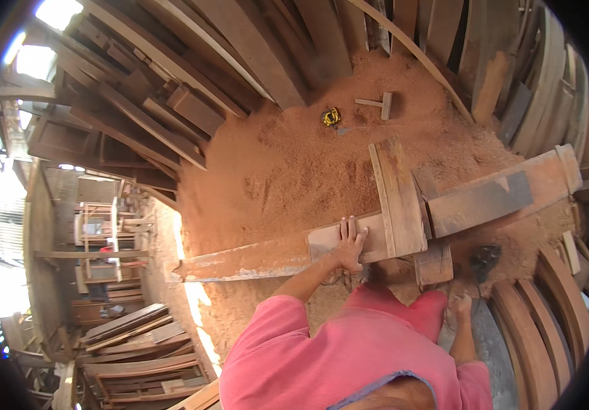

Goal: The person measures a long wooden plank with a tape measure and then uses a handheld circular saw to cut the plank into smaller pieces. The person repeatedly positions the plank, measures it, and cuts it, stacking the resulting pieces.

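Note:
My left hand (350,244) lies flat, fingers spread, on a light thin board (322,240) that rests on a long plank (239,263). Nothing is gripped in it. Just right of this hand, a thick grooved wooden piece (398,201) lies across the plank. A dark rectangular piece (482,205) sits on the plank's right part. Low on my right side hangs my right hand (462,306), close to curved wooden pieces (523,335). Its fingers are too small and unclear to show whether it holds anything.
Reddish sawdust covers the floor (294,184). On it lie a yellow-and-black tape measure (331,117) and a T-shaped wooden tool (384,106). Leaning boards (253,48) line the far side. Stacked timber (137,342) stands at the left, and a dark object (486,261) lies right of my legs.

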Demonstrator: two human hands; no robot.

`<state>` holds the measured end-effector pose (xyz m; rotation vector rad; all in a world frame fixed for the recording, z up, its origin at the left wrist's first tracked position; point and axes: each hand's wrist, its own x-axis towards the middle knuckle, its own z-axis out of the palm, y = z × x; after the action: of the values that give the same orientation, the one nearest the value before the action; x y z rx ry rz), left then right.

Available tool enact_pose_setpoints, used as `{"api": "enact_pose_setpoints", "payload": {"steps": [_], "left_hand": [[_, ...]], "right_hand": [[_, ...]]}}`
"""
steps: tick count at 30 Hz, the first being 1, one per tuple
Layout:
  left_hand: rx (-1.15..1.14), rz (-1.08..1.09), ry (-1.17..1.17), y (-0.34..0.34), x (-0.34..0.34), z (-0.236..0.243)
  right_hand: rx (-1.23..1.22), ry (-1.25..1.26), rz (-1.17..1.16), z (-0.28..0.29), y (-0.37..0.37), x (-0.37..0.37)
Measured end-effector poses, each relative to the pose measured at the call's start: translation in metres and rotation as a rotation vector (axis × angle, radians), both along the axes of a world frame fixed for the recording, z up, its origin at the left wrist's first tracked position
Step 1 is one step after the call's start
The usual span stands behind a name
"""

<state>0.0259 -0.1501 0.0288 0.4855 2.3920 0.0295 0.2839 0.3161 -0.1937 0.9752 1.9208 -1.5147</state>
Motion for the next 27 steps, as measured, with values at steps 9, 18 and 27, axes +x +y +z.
{"api": "enact_pose_setpoints", "payload": {"steps": [9,18,27], "left_hand": [[0.497,0.008,0.178,-0.044,-0.008,-0.007],[0.797,0.666,0.376,-0.213,0.04,0.06],[1.067,2.153,0.276,-0.325,0.23,-0.046]], "right_hand": [[-0.042,-0.109,0.029,0.091,-0.165,-0.036],[0.129,0.2,0.927,0.17,-0.286,-0.153],[-0.07,0.368,1.053,0.289,-0.424,-0.25]]}}
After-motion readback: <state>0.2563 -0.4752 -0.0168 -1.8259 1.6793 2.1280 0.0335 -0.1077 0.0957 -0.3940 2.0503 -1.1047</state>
